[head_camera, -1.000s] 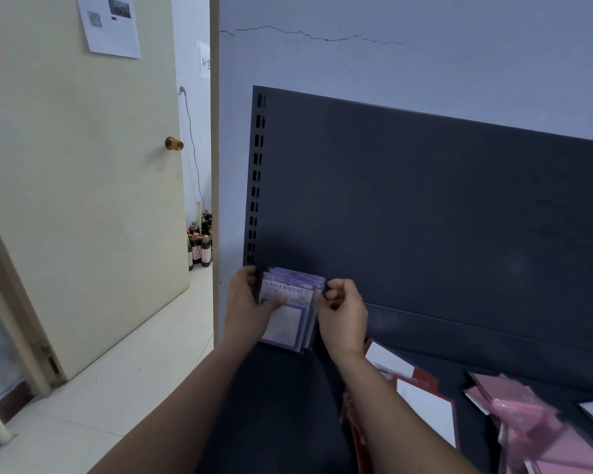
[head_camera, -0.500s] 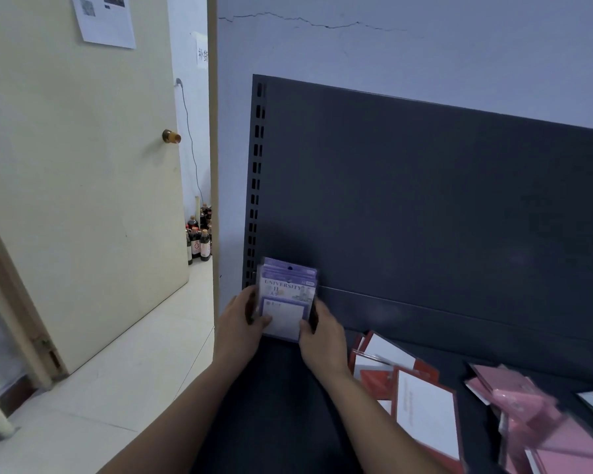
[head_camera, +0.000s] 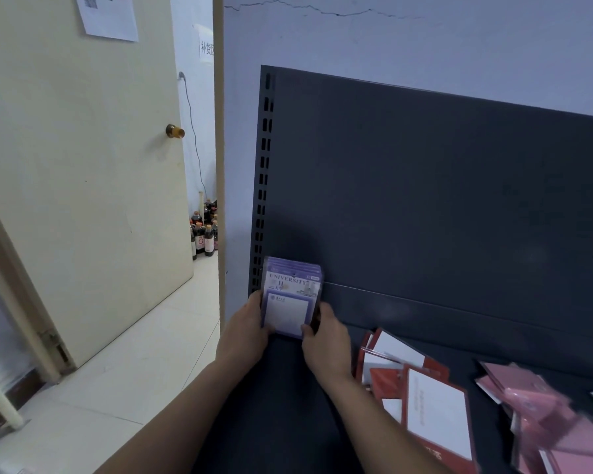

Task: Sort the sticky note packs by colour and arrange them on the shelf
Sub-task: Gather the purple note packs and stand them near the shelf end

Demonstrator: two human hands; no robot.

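Gripped a stack of purple sticky note packs (head_camera: 290, 295) in both hands, stood upright at the far left end of the dark shelf (head_camera: 281, 405). Set close in front of the back panel (head_camera: 425, 200), right beside the slotted upright (head_camera: 263, 172).

Curled the left hand (head_camera: 247, 326) round the stack's left edge, thumb laid on the front near the bottom corner. Curled the right hand (head_camera: 326, 340) round the right edge, thumb pinched on the lower right corner. Squeezed the packs together between the two, faces forward, tops fanned a little toward the back.

Read "UNIVERSITY" across the front pack's header, with a white note square in a purple frame below. Couldn't tell whether the bottom edge touched the shelf deck or hung just above it, with the hands in the way.

Spotted the red packs (head_camera: 435, 408) lying flat and overlapping on the deck, just right of the right wrist, white faces up. Spotted the pink packs (head_camera: 541, 415) in a loose heap farther right, too blurred for detail.

Off to the left, saw an open cream door (head_camera: 83, 165) with a brass knob (head_camera: 175, 131). Beyond the doorway, made out dark bottles (head_camera: 204, 234) standing on the pale floor (head_camera: 134, 371).
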